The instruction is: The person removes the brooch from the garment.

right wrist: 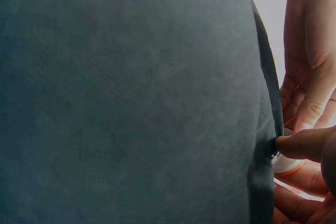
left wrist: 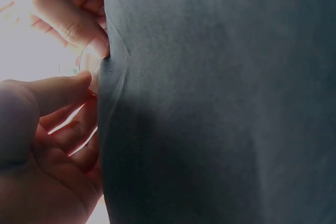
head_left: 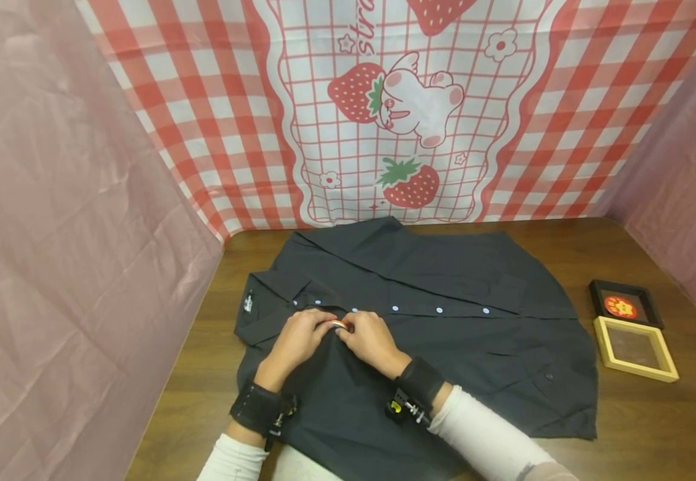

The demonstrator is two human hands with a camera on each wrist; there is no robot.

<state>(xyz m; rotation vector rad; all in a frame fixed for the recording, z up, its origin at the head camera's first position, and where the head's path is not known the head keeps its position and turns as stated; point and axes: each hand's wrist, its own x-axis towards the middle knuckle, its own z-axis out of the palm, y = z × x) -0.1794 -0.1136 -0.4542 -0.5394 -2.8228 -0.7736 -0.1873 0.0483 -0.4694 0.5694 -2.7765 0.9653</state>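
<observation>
A dark grey button-up shirt (head_left: 444,354) lies spread on its side across the table, collar to the left. Near its button placket, my left hand (head_left: 300,337) and right hand (head_left: 375,341) meet, thumbs and fingertips pinching a small round badge (head_left: 338,324) with an orange-and-white edge against the cloth. Seen in the left wrist view, the badge (left wrist: 90,64) sits at the lifted fold of shirt, a thumb on either side. In the right wrist view a bit of metal shows where the badge (right wrist: 286,165) meets the fabric. Most of its face is hidden by fingers.
At the right of the wooden table (head_left: 636,421) lies a black frame (head_left: 651,307) with a red-and-yellow round emblem (head_left: 621,306). A pale yellow frame (head_left: 636,364) overlaps its near edge. A strawberry-print cloth (head_left: 324,147) hangs behind, and pink cloth (head_left: 83,234) hangs at the sides.
</observation>
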